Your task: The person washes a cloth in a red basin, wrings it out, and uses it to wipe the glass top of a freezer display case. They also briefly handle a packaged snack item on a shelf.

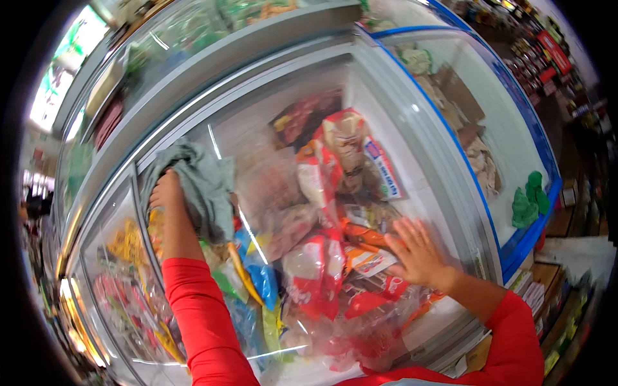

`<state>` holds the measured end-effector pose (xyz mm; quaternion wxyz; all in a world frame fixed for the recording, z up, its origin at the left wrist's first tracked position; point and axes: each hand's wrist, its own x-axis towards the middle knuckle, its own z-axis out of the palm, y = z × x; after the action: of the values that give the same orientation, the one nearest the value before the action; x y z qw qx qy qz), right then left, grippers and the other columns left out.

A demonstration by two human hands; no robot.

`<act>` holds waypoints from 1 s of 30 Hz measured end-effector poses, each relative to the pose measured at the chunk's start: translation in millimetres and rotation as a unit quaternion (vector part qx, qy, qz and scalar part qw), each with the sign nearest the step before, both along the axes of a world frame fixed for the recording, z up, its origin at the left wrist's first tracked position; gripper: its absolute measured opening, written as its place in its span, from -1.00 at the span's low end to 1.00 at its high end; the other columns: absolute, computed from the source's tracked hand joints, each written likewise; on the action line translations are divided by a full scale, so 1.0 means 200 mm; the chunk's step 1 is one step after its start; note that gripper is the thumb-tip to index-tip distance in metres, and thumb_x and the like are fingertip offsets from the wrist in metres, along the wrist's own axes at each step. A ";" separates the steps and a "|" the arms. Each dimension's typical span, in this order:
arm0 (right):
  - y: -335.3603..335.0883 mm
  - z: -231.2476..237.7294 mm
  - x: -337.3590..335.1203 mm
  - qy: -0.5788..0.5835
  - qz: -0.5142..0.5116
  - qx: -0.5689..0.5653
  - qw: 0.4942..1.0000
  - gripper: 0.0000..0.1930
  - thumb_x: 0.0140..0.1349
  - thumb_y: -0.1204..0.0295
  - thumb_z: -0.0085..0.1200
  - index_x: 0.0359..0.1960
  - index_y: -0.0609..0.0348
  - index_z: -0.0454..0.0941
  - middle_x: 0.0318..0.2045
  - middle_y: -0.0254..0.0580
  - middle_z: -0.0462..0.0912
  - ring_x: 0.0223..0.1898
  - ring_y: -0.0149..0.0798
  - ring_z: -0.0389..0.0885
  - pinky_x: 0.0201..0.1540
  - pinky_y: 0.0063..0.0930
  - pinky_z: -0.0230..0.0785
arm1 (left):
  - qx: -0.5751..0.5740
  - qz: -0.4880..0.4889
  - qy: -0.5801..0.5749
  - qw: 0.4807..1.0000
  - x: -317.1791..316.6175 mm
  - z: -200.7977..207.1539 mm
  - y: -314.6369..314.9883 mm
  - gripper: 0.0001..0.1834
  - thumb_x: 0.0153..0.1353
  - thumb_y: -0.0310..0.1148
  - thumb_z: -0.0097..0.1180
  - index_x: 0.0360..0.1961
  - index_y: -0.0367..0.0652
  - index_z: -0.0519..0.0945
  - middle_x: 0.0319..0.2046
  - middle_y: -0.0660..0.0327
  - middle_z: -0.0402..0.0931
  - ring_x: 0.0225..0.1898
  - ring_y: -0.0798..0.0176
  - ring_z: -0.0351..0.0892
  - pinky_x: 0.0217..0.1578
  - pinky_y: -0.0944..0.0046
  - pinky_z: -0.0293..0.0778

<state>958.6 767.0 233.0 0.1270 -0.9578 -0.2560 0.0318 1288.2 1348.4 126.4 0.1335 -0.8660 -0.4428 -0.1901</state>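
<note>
A crumpled grey-green cleaning cloth (205,183) is pressed onto the curved glass sliding lid (270,167) of a chest freezer, near the lid's far left corner. The cloth is gripped by the left hand (166,191), whose fingers are buried in the fabric. The right hand (418,252) is laid flat on the same glass toward the near right edge, fingers spread wide and holding nothing. Both forearms are covered by red sleeves (199,309). Under the glass, red, orange and blue bags of frozen food (322,257) are heaped. On the blue freezer rim (524,235) at the right, a second, bright green cloth (529,199) is seen.
</note>
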 end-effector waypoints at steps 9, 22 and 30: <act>-0.01 0.02 0.00 0.011 -0.028 0.033 0.999 -0.21 0.04 0.01 0.14 0.29 0.10 0.20 0.29 0.12 0.17 0.33 0.12 0.08 0.35 0.13 -0.18 | -0.118 -0.324 0.106 0.933 0.53 0.27 -1.53 -0.31 0.19 0.11 -0.24 0.10 -0.25 0.46 0.22 -0.10 0.26 0.28 -0.19 0.12 0.21 -0.27 -0.04; -0.07 0.00 0.00 0.034 -0.017 0.142 0.989 -0.25 0.06 0.08 0.14 0.22 0.25 0.21 0.26 0.18 0.17 0.32 0.16 0.09 0.33 0.13 -0.12 | -0.091 -0.607 0.083 0.785 0.50 0.23 -2.57 -0.54 0.21 -0.16 -0.20 0.07 -0.11 0.47 0.25 0.15 0.23 0.33 0.09 0.07 0.26 -0.22 -0.05; -0.07 -0.04 -0.03 -0.013 -0.023 0.161 0.987 -0.28 0.05 0.09 0.16 0.17 0.31 0.27 0.22 0.21 0.22 0.29 0.21 0.13 0.31 0.15 -0.09 | -0.073 -0.698 0.056 0.710 0.15 0.23 -2.59 -0.62 0.13 -0.25 -0.07 -0.11 -0.24 0.57 0.13 0.06 0.35 0.26 0.04 0.19 0.25 -0.11 0.05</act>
<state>952.8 753.6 225.9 0.2772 -0.9308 -0.2369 -0.0254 1318.0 830.4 172.8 -0.0767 -0.9443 0.2840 -0.1474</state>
